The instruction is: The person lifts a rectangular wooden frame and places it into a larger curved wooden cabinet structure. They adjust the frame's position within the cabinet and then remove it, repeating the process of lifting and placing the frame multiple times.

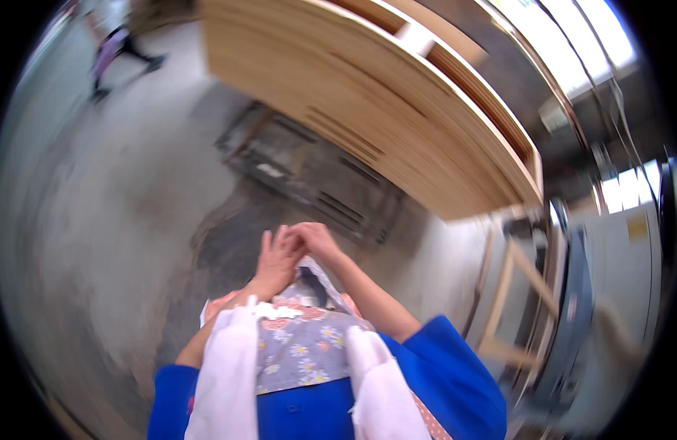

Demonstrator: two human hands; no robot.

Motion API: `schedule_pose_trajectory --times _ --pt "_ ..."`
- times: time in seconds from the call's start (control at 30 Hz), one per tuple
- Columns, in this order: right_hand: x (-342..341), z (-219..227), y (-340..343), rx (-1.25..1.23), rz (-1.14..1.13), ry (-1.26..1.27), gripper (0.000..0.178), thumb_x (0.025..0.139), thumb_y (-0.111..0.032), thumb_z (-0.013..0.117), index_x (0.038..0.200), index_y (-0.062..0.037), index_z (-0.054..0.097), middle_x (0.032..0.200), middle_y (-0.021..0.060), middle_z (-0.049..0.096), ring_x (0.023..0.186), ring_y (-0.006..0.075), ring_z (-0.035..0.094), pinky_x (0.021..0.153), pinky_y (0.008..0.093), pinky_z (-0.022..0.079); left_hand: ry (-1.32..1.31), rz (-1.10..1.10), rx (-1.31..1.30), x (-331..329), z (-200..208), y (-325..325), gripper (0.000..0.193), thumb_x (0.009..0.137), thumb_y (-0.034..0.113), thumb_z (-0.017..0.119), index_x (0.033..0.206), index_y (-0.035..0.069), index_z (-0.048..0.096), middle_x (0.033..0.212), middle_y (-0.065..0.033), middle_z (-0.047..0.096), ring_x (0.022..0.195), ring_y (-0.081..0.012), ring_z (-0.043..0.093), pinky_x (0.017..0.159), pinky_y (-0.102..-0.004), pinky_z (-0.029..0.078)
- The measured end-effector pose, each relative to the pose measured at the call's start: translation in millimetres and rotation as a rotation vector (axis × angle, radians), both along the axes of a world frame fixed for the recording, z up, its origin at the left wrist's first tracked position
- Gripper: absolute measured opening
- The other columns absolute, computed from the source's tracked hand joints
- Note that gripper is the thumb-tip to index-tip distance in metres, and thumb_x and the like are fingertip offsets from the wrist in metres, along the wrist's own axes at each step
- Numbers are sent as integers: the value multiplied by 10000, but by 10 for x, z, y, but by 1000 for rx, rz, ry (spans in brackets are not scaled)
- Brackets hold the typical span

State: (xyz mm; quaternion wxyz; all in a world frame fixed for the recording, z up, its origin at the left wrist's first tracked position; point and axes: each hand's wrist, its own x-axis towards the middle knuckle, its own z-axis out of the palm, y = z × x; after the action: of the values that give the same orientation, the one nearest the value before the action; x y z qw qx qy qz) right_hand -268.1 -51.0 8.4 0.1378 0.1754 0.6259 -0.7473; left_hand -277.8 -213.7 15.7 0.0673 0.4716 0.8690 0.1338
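My left hand (274,262) is raised in front of my body with its fingers stretched out and slightly apart; it holds nothing that I can see. Against its fingers rests my right hand (314,237), its own fingers bent inward and closed. Whatever the right fingers grip, if anything, is hidden where the two hands meet. Just below the hands lies a grey flowered cloth (302,352) on my chest, over blue clothing, with a white towel (228,374) hanging down on both sides.
A long pale wooden cabinet-like piece (338,95) with open compartments stands ahead on a dark low platform (309,176). To the right are a wooden frame (510,301) and a grey metal cabinet (624,264). Another person's legs (118,55) show at the far left on the concrete floor (126,198).
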Motion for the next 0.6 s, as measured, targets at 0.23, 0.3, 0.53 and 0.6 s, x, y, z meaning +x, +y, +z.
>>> schedule_pose_trajectory --times 0.23,0.3,0.53,0.6 --pt "617 193 101 -13 -338 -33 220 832 -128 504 850 32 654 774 111 683 659 160 643 612 276 516 60 -293 -32 248 155 237 732 667 253 721 1340 216 435 1458 -59 282 1366 -355 195 1047 -620 195" --pt "759 264 110 43 -418 -71 222 832 -132 507 866 34 652 775 113 684 664 158 645 618 274 517 32 -382 -17 293 136 289 732 663 253 723 1338 222 439 1460 -48 285 1364 -353 204 1048 -618 197" --pt "1435 -46 -38 -170 -810 -135 227 835 -137 512 903 36 644 790 121 675 672 174 648 617 278 526 98 -810 53 348 -103 488 601 750 228 635 1322 270 455 1399 4 393 1349 -325 267 1052 -616 186" --pt "1624 -127 -96 -204 -935 -107 224 834 -135 516 903 34 646 791 122 672 672 178 649 615 280 529 79 -902 59 424 -110 553 517 802 206 567 1304 276 469 1375 15 420 1344 -311 282 1053 -617 180"
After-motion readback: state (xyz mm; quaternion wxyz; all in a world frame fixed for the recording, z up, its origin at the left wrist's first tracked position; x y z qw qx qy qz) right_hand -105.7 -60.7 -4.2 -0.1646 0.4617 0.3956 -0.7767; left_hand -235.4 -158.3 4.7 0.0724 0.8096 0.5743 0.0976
